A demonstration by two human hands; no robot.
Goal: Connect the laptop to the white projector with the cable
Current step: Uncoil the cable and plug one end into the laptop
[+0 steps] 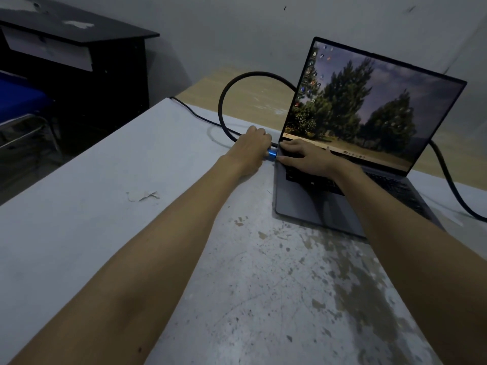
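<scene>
1. We take the laptop [350,164] as our landmark: grey body, lid open, screen lit with a wallpaper of trees under a cloudy sky. It sits on a pale, stained table [105,206], toward the table's far right.
2. Writing: small desktop icons run down the screen's left edge and a taskbar along its bottom, but all are too small and blurred for us to read. We find no legible brand mark on the laptop.
3. Left hand [251,148]: just beside the laptop's left edge, near the hinge, fingers closed around the blue metallic plug [271,155] of the cable [224,106]. The plug's tip meets the laptop's left side; whether it is fully seated we cannot tell.
4. Right hand [308,158]: lying flat and spread on the keyboard's rear left corner, fingertips at the laptop's left edge, grasping nothing. The thumb nearly touches the plug.
5. The cable, thick and black, rises from the left hand in a tall loop to the left of the screen and passes behind the lid. A similar black length emerges right of the laptop and runs off the frame.
6. A thinner black wire [195,115] lies on the table left of the laptop, beyond the loop.
7. A dark desk [79,48] stands well left of the laptop, against the wall.
</scene>
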